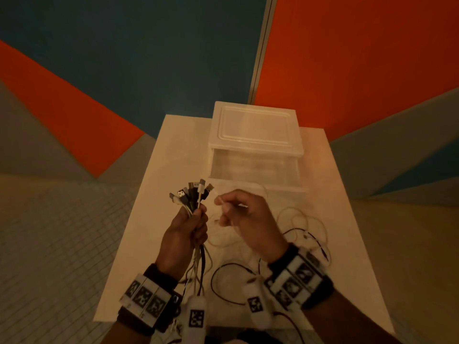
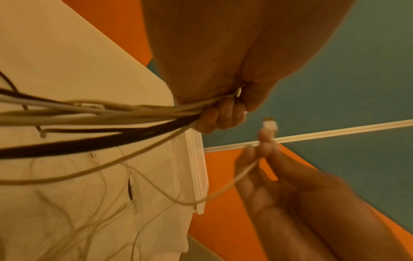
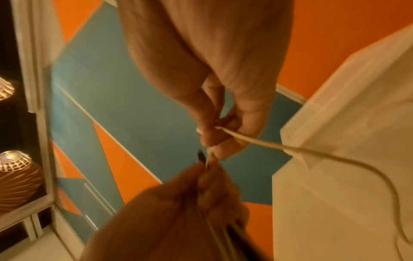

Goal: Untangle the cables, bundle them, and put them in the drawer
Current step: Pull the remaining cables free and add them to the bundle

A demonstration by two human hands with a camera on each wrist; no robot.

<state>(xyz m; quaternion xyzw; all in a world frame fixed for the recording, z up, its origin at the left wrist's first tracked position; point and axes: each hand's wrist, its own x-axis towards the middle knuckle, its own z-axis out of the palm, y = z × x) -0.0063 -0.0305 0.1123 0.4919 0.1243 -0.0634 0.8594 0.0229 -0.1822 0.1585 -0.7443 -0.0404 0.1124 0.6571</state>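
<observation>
My left hand (image 1: 196,219) grips a bunch of black and white cables (image 1: 192,194) upright, their plug ends fanned out above the fist. In the left wrist view the cable strands (image 2: 111,114) run out of the fist (image 2: 223,113) to the left. My right hand (image 1: 224,203) pinches one white cable (image 3: 257,141) near its plug (image 2: 270,124), just right of the bunch. The clear plastic drawer unit (image 1: 255,127) stands behind the hands, and its drawer (image 1: 255,170) is pulled out toward me.
Loose black and white cable loops (image 1: 305,229) lie on the white table (image 1: 330,175) to the right of and below my hands. The table's left edge (image 1: 129,219) drops to a tiled floor. Orange and teal walls stand behind.
</observation>
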